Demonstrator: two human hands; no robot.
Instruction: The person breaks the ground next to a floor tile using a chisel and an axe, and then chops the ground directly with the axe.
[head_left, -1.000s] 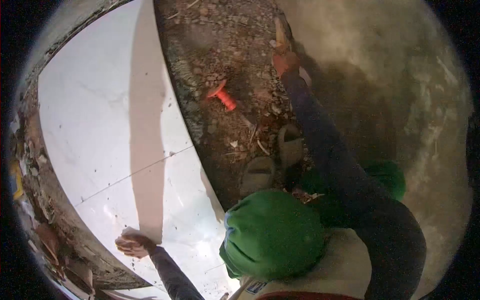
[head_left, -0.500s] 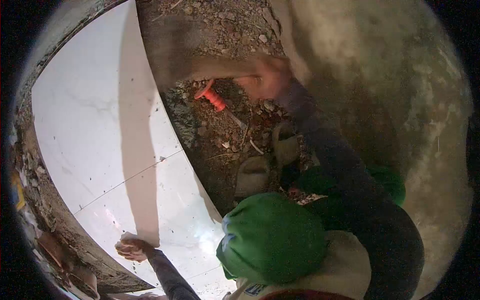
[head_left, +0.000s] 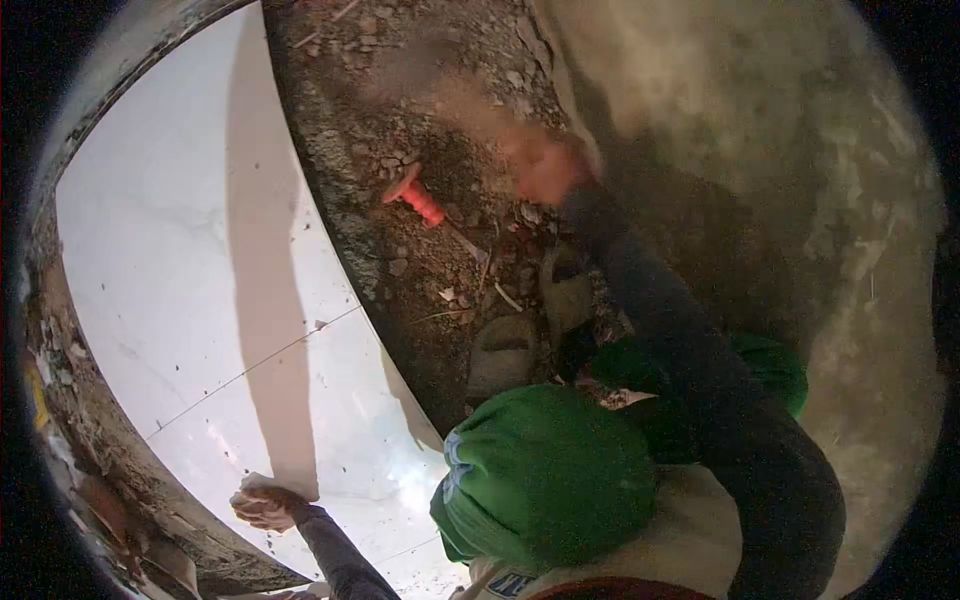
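Note:
My right hand (head_left: pixel 550 170) is closed round a wooden handle (head_left: pixel 475 115), smeared by motion. The handle points up and left over the soil, and the far end of this tool is too blurred to make out. Below and left of that hand, a chisel (head_left: pixel 423 206) with a red grip and round guard lies on the rubble, its metal shaft pointing down and right. My left hand (head_left: pixel 268 505) rests on the lower part of the white tiled surface (head_left: pixel 170 240), its fingers laid toward the left edge. Nothing can be made out in it.
A rough wall (head_left: pixel 720 120) stands on the right. Loose stones and soil (head_left: pixel 350 150) fill the strip between it and the tiles. My sandals (head_left: pixel 503 350) and green-clad knee (head_left: pixel 545 475) are below. Broken debris (head_left: pixel 90 440) lines the left edge.
My right hand came down and left from beside the wall, and the wooden handle swung leftward, then tilted upward. The view shifted slightly. My left hand stays on the tiles.

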